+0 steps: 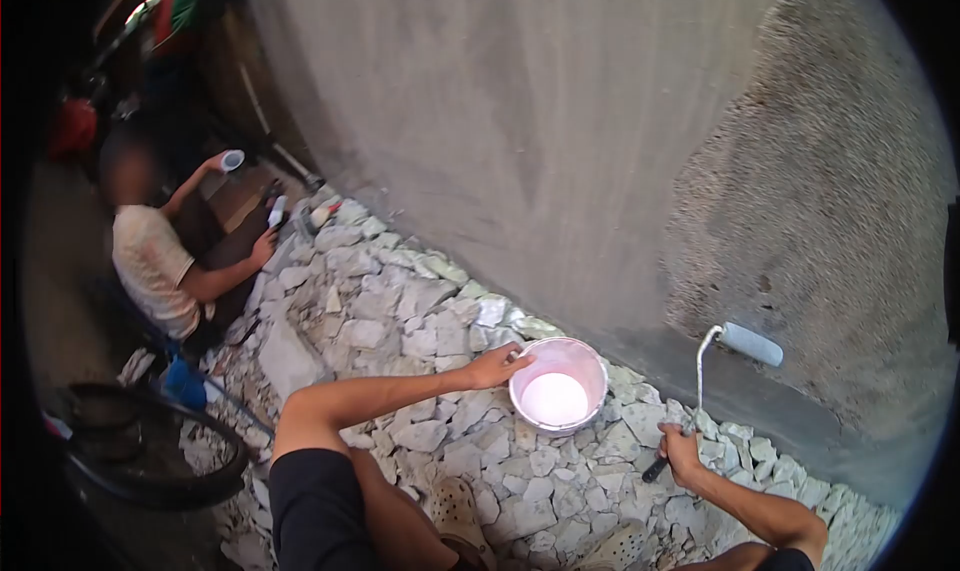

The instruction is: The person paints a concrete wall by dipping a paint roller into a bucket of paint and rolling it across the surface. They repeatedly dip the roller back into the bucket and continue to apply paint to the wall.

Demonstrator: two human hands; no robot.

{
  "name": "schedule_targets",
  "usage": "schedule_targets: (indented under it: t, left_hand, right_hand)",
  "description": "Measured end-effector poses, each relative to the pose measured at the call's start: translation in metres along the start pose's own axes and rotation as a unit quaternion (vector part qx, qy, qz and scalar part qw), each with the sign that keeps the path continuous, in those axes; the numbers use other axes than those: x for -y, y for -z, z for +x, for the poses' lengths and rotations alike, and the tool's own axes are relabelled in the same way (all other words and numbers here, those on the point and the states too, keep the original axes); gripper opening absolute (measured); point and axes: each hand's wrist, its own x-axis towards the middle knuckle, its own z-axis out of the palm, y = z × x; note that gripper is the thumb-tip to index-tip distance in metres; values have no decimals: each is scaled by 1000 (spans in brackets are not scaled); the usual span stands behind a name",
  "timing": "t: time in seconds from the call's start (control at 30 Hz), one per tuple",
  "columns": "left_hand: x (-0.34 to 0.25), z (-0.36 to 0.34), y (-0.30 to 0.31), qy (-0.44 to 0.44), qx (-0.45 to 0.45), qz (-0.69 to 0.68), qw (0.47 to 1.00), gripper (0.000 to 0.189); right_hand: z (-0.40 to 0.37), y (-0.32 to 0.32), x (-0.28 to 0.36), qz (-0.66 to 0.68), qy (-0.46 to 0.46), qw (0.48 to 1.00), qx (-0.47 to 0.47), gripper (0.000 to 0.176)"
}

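Note:
My left hand point(494, 367) grips the rim of a small bucket point(515, 399) at its left side. White paint point(555, 400) lies in the bottom of the bucket, whose inner wall looks pinkish. In my right hand point(681, 451) is the handle of a paint roller point(752, 344), fingers wrapped round it and the dark grip end showing below. The roller's bent wire frame rises from my fist, and its pale sleeve is up against the lower part of the wall point(560, 141), by the rough grey patch.
Broken stone rubble point(420, 341) covers the ground along the wall, with my clogs point(460, 511) standing on it. At the left sits another person point(165, 261), holding a cup point(232, 160) and a white-headed tool point(277, 211). A black tyre point(170, 486) and a blue container point(186, 382) are nearby.

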Motion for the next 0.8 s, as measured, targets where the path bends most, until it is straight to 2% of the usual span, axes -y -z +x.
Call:
schedule_targets:
  t: [0.07, 0.17, 0.2, 0.3, 0.37, 0.4, 0.47, 0.53, 0.57, 0.63, 0.67, 0.7, 0.73, 0.8]
  left_hand:
    - [5, 7, -1, -27, 0, 21, 999, 67]
    - [-15, -3, -1, -16, -11, 5, 1000, 62]
    - [-6, 3, -5, -46, -18, 11, 999, 61]
    - [-12, -4, -5, -29, -10, -7, 1000, 63]
    - [-16, -9, -3, 19, 21, -30, 999, 67]
    - [-13, -11, -2, 22, 15, -29, 999, 67]
    - [-10, -11, -3, 55, 48, -54, 996, 76]
    - [-2, -12, -7, 80, 39, -63, 994, 85]
    - [9, -6, -9, 85, 49, -75, 992, 89]
    - [15, -3, -11, 83, 69, -101, 989, 85]
    - [22, 1, -12, 80, 76, -112, 988, 81]
    - [21, -1, -14, 69, 46, -94, 992, 77]
    - [45, 14, -17, 22, 35, -82, 996, 85]
    - [21, 2, -12, 52, 54, -129, 989, 69]
  right_hand:
    - [-15, -6, -5, 25, -16, 1000, 5, 18]
    - [-29, -17, -14, 13, -45, 999, 26, 20]
    - [-34, -21, -14, -4, -51, 998, 25, 21]
    - [-38, -28, -10, -36, -56, 997, 43, 21]
    - [-33, -29, -8, -88, -37, 993, 64, 22]
    - [-32, -33, -7, -133, 11, 989, 62, 26]
    - [-27, -39, -1, -150, 19, 986, 68, 28]
    - [-35, -46, 12, -193, 50, 979, 41, 31]
    - [-39, -47, 20, -182, 56, 980, 57, 32]
    - [-34, -43, 28, -185, 98, 976, 54, 38]
    - [-32, -42, 35, -183, 148, 971, 39, 43]
    - [-31, -40, 44, -198, 180, 963, 25, 43]
    - [-35, -39, 62, -212, 190, 959, 5, 43]
    - [-42, -36, 92, -169, 254, 952, -28, 43]
